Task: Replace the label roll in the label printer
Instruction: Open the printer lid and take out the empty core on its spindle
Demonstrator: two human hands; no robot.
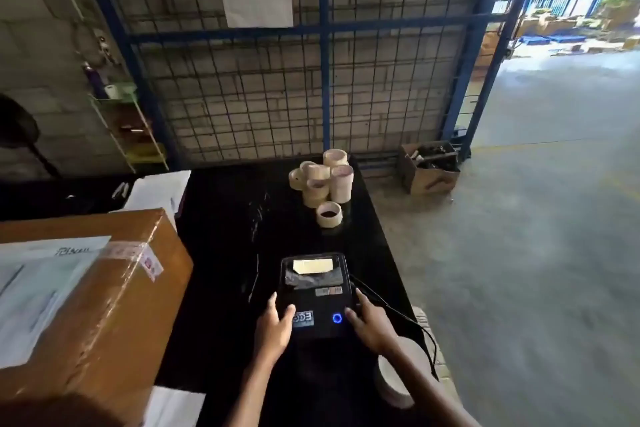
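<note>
Both hands rest on the near end of the black label printer (314,295), the left hand (275,324) with fingers spread loosely over its left front corner and the right hand (371,322) likewise over its right front corner, neither clenched around anything. The printer sits near the table's (221,218) right edge, its blue power light (337,318) lit and its cover apparently still down, with a white roll (393,381) by the near right corner and a pile of tape rolls (323,180) at the far edge. This looks like the opening step, so the next move likely calls for finding the side latches and lifting the lid.
</note>
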